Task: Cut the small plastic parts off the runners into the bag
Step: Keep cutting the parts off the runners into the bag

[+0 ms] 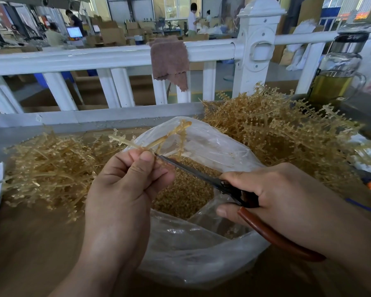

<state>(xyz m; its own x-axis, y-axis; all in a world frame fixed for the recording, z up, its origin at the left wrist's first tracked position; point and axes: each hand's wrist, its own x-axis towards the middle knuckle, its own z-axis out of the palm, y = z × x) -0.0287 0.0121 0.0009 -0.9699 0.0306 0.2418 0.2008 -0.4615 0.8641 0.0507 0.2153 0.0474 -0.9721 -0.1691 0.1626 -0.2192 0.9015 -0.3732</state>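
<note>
Desk point(30, 243) up close, brown and flat, and on it a clear bag point(201, 260) with its mouth gaping upward. Left hand point(124, 189) is over the bag's left edge, fingers curled, thumb and fingertips pinching a runner point(159, 140) at its near end. The runner's long axis climbs up and away to the right, its far tip above the bag's back rim, and a side branch pokes left. Right hand point(276, 196) is over the bag's right side, fingers wrapped round the brown handles of the scissors point(201, 175). The scissors run from lower right to upper left, blades together, tip right by the left thumb at the runner's base. Down in the bag sits a heap of small tan parts point(180, 189). Beside the bag, a left pile point(51, 166) of bare stalks; further back, a taller right pile point(276, 129) studded with knobs. Behind them, a white rail point(94, 58) with a brown cloth point(169, 58) draped over it, and a glass bottle point(338, 67) of yellowish liquid at right. Beyond that, a factory hall: cardboard boxes point(111, 33), people point(192, 18) standing.
</note>
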